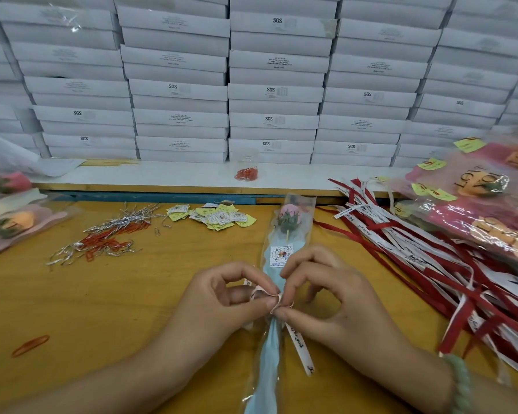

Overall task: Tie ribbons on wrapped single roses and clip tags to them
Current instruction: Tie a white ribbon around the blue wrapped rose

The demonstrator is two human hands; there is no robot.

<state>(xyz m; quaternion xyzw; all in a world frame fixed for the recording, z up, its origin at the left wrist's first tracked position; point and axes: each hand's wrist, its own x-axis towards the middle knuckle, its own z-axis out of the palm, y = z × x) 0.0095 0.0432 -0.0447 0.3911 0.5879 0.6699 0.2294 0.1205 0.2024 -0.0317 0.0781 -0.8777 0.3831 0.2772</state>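
A single pink rose [289, 218] in a clear sleeve with pale blue paper lies lengthwise on the yellow table [117, 309], bud pointing away from me. A round sticker [281, 254] sits on the sleeve below the bud. A white printed ribbon [299, 345] wraps the stem at mid-length, one tail trailing toward me. My left hand [222, 297] pinches a ribbon loop on the left of the stem. My right hand [326, 291] pinches the ribbon at the knot from the right.
Loose red and white ribbons [416, 252] lie at right beside wrapped roses [476, 204] with yellow tags. Paper tags [219, 216] and red clips with silver twist ties [108, 237] lie ahead left. A clip cup [247, 170] stands on the shelf. White boxes [275, 94] stack behind.
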